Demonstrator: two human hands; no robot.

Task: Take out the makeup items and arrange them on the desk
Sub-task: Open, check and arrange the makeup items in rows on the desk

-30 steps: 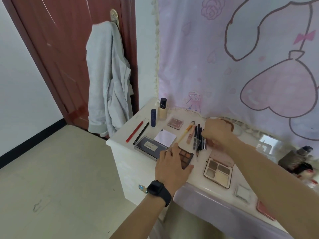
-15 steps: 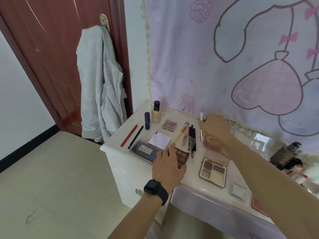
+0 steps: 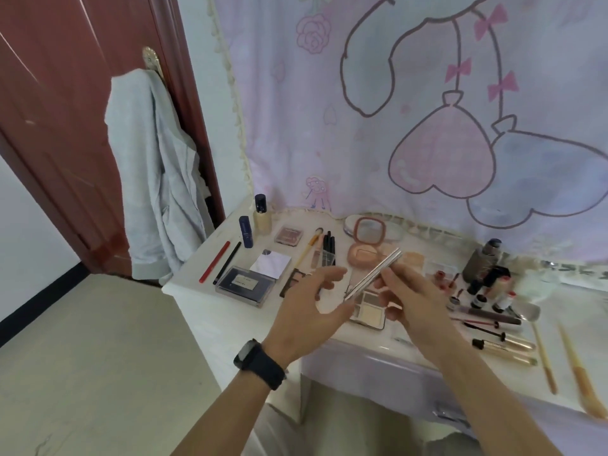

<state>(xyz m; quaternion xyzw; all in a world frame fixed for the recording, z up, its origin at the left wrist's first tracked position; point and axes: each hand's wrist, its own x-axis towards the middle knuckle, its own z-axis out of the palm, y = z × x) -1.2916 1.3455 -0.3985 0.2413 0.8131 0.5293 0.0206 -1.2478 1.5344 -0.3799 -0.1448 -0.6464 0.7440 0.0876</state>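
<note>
Now my right grip (image 3: 415, 301) pinches a slim silver makeup pen (image 3: 374, 277), tilted above the counter (image 3: 210, 302). My left grip (image 3: 306, 307) hangs spread and empty by its lower end. Next, I'd judge: lay it beside the black pencils (image 3: 329, 247) just ahead.

White desk (image 3: 190, 284) bears dark palette (image 3: 245, 284), red pencil (image 3: 214, 261), pink compact (image 3: 368, 240).

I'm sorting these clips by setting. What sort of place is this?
Most likely a bedroom or dressing corner at home: a white desk spread with makeup, including an open compact mirror, a cartoon-print fabric hung behind it, and a grey garment hanging on the red-brown door.
</note>
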